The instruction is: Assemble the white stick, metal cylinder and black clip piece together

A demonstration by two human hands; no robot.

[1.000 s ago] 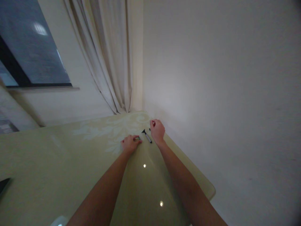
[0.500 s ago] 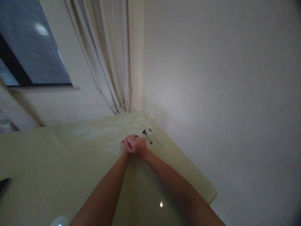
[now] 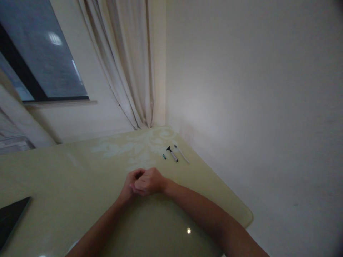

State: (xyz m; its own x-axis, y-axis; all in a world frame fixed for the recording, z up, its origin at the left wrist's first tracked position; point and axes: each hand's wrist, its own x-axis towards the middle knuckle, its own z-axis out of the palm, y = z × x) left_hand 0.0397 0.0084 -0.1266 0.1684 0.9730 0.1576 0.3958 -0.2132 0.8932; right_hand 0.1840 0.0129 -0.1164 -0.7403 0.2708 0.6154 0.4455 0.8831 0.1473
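My left hand (image 3: 132, 182) and my right hand (image 3: 150, 182) are pressed together over the table, both with curled fingers. Whether anything lies between them is hidden. Beyond my right hand, a small dark green piece (image 3: 164, 156) rests on the tabletop. Just right of it lies a razor (image 3: 172, 154) with a black head and a grey handle. A thin white toothbrush (image 3: 182, 154) with a dark head is farthest right, near the table edge. Neither hand touches these three things.
The pale green table (image 3: 66, 185) meets the walls at the back and right. A dark flat object (image 3: 13, 219) lies at its left. Curtains (image 3: 134, 64) hang behind, beside a window (image 3: 48, 46).
My joined hands have moved back toward me, away from the razor, and turned. The small green piece now shows beside the razor. The camera view has shifted slightly left.
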